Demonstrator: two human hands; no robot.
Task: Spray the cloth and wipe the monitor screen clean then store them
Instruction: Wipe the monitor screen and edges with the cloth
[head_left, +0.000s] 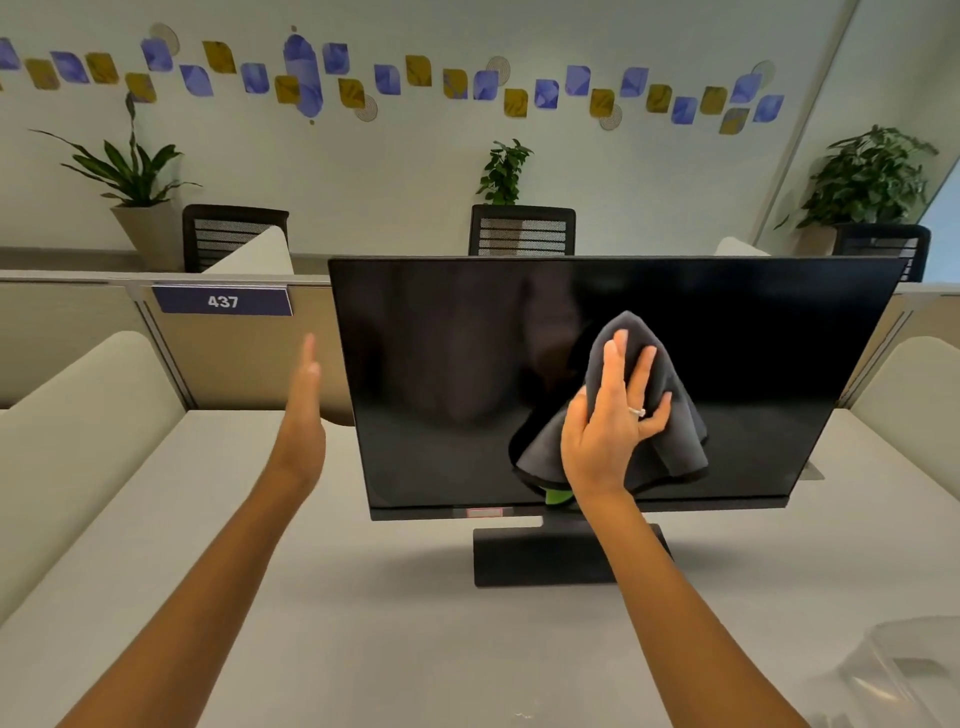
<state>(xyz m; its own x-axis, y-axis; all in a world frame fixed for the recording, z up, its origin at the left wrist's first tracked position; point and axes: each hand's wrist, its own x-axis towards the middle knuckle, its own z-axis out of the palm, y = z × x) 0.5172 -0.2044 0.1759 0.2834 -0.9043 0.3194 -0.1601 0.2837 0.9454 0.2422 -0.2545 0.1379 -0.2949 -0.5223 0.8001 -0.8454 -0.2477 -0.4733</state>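
Note:
A black monitor (447, 364) stands on the desk on a dark base (540, 558), its screen off. My right hand (610, 415) presses a grey cloth (675, 410) flat against the lower middle of the screen, fingers straight and spread. A green tag of the cloth (558, 496) hangs below the palm. My left hand (304, 410) is raised edge-on just left of the monitor's left side, fingers straight, touching nothing that I can see. No spray bottle is in view.
The grey desk (363, 623) has padded cream dividers on the left (78, 436) and right (914, 395). A clear plastic container (893, 670) sits at the near right corner. A partition with sign 437 (223, 301), chairs and plants stand behind.

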